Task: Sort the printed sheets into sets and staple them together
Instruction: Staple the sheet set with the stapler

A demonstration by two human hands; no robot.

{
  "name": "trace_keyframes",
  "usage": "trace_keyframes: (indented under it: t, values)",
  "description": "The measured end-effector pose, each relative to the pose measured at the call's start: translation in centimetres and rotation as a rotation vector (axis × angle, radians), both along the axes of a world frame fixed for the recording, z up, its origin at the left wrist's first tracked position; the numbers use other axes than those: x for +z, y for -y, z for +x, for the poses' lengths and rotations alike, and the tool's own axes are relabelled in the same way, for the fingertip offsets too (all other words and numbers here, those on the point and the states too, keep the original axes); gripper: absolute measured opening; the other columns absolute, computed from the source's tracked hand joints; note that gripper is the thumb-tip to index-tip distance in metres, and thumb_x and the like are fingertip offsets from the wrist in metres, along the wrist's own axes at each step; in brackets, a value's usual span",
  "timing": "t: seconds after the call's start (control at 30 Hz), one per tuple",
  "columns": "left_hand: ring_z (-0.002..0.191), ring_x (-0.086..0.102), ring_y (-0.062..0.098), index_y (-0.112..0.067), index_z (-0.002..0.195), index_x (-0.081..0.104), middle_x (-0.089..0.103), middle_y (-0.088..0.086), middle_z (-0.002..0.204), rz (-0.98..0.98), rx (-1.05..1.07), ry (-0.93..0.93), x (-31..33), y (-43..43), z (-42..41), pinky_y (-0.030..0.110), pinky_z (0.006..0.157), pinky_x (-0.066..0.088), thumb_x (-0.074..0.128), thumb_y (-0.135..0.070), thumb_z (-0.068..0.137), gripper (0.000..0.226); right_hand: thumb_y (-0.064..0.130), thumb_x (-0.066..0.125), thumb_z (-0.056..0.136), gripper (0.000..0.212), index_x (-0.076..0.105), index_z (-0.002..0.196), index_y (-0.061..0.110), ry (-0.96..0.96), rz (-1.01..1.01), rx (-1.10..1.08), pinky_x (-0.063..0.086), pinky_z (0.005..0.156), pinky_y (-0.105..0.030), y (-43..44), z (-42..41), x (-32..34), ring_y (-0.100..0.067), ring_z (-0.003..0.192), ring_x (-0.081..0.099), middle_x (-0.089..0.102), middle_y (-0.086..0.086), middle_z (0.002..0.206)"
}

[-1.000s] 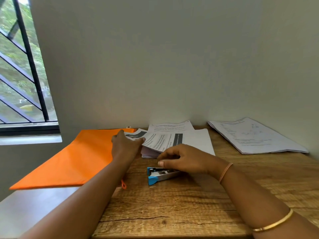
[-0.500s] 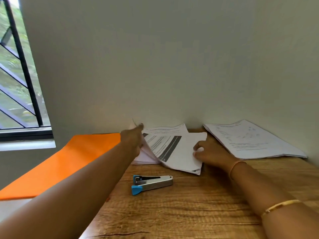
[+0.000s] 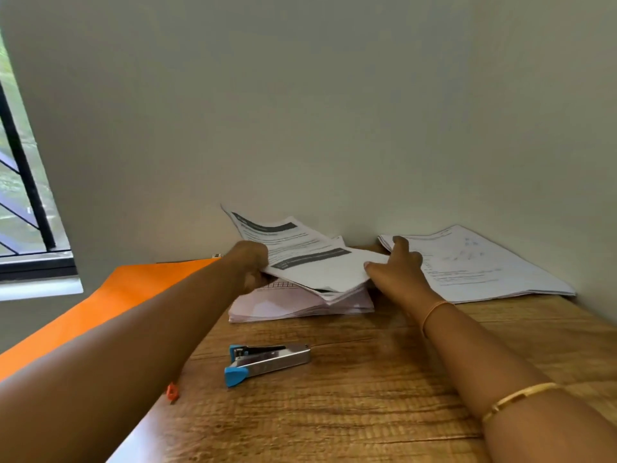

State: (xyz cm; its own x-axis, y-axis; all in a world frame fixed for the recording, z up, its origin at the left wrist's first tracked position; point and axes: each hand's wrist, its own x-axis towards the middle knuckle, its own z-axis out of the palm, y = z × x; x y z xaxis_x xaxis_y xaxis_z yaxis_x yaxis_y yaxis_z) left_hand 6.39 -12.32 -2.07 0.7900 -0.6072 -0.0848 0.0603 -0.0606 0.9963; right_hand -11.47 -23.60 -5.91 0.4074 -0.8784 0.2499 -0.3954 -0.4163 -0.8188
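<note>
A bundle of printed sheets (image 3: 314,262) with dark header bars is lifted off a stack of papers (image 3: 300,304) at the back of the wooden desk (image 3: 367,379). My left hand (image 3: 250,265) grips the bundle's left edge. My right hand (image 3: 397,272) pinches its right edge. The bundle's far corner curls up against the wall. A silver stapler (image 3: 267,360) with a blue tip lies on the desk, nearer to me than the stack, untouched.
A second pile of printed sheets (image 3: 484,265) lies at the back right, against the wall corner. An orange folder (image 3: 110,305) lies to the left, overhanging the desk edge. A barred window (image 3: 20,195) is at the far left.
My right hand left the stapler and went to the sheets' right edge. Both hands have raised the top bundle off the stack, its far end tilting up toward the wall.
</note>
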Motion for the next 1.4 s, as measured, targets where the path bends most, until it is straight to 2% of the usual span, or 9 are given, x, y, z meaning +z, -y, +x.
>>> trace_keyframes:
  t: [0.13,0.27,0.37,0.47,0.6,0.67,0.93,1.13,1.4]
  values:
    - [0.075,0.059,0.024,0.003,0.118,0.051,0.06,0.014,0.093,-0.033,-0.088,-0.119,0.7,-0.6,1.4,0.035,0.062,0.053,0.039,0.005,0.097,0.025,0.03,0.055,0.086,0.053,0.039,0.137,0.023,-0.087,0.053,0.027,0.041,0.098,-0.039,0.4,-0.4,-0.2,-0.034,0.119,0.044,0.034,-0.014,0.136]
    - [0.08,0.06,0.026,0.005,0.131,0.04,0.059,0.018,0.1,-0.106,0.032,-0.101,-0.2,-0.6,4.0,0.033,0.051,0.057,0.06,-0.01,0.091,0.047,0.034,0.055,0.09,0.029,0.06,0.111,0.015,-0.326,-0.111,0.184,0.045,0.088,-0.03,-0.7,-0.2,-0.4,-0.018,0.1,0.052,0.058,-0.005,0.121]
    - [0.123,0.047,0.038,-0.008,0.147,0.016,0.038,0.021,0.143,0.208,0.117,0.316,-1.5,-0.7,6.5,0.046,0.097,0.047,0.072,-0.042,0.078,0.096,0.044,0.053,0.089,0.04,0.06,0.117,0.016,-0.493,-0.177,0.201,0.047,0.093,-0.035,-1.1,0.2,-0.5,-0.019,0.107,0.054,0.057,-0.003,0.123]
    - [0.139,0.027,0.033,-0.021,0.149,0.02,0.02,0.012,0.155,0.519,-0.205,0.769,-2.0,-1.8,6.5,0.046,0.112,0.028,0.068,-0.071,0.063,0.11,0.052,0.048,0.087,0.048,0.057,0.12,0.019,-0.613,-0.196,0.17,0.047,0.094,-0.041,-1.0,1.0,-1.1,-0.022,0.109,0.052,0.052,-0.006,0.13]
    - [0.142,0.017,0.033,-0.037,0.149,-0.003,0.001,0.007,0.159,1.003,-0.712,0.755,-0.9,-3.0,4.4,0.044,0.111,0.029,0.065,-0.086,0.037,0.14,0.053,0.045,0.088,0.052,0.052,0.125,0.017,-0.673,-0.206,0.165,0.044,0.097,-0.045,-1.4,2.2,-1.6,-0.027,0.116,0.048,0.044,-0.01,0.137]
    - [0.142,0.017,0.031,-0.035,0.149,-0.005,0.005,0.009,0.158,1.128,-0.734,0.819,-1.3,-2.9,3.8,0.04,0.111,0.027,0.067,-0.074,0.057,0.123,0.053,0.045,0.089,0.054,0.05,0.129,0.016,-0.679,-0.222,0.148,0.045,0.097,-0.044,-1.6,2.3,-1.6,-0.027,0.116,0.049,0.046,-0.009,0.136]
    - [0.136,0.03,0.022,-0.02,0.148,0.023,0.028,0.004,0.151,0.957,-0.585,0.875,-1.4,-3.9,5.1,0.031,0.108,0.03,0.07,-0.055,0.067,0.1,0.043,0.047,0.093,0.04,0.06,0.113,0.011,-0.561,-0.318,0.088,0.048,0.076,-0.029,-2.5,1.6,-0.9,-0.019,0.092,0.057,0.062,-0.006,0.115]
    - [0.129,0.036,0.019,-0.018,0.145,0.034,0.037,0.004,0.144,0.984,-0.55,0.979,-1.8,-4.2,5.1,0.029,0.103,0.031,0.066,-0.051,0.078,0.082,0.051,0.044,0.094,0.059,0.031,0.143,0.022,-0.794,-0.261,0.289,0.031,0.11,-0.045,-2.7,1.8,-1.0,-0.033,0.135,0.031,0.025,-0.012,0.152]
    - [0.085,0.043,0.007,-0.021,0.1,0.057,0.05,0.0,0.101,1.178,-0.586,1.097,-1.1,-4.0,4.6,0.015,0.064,0.028,0.058,-0.072,0.065,0.062,0.046,0.038,0.098,0.052,0.029,0.146,0.027,-0.837,-0.265,0.344,0.014,0.113,-0.049,-2.5,1.6,-1.0,-0.037,0.142,0.014,0.016,-0.01,0.156]
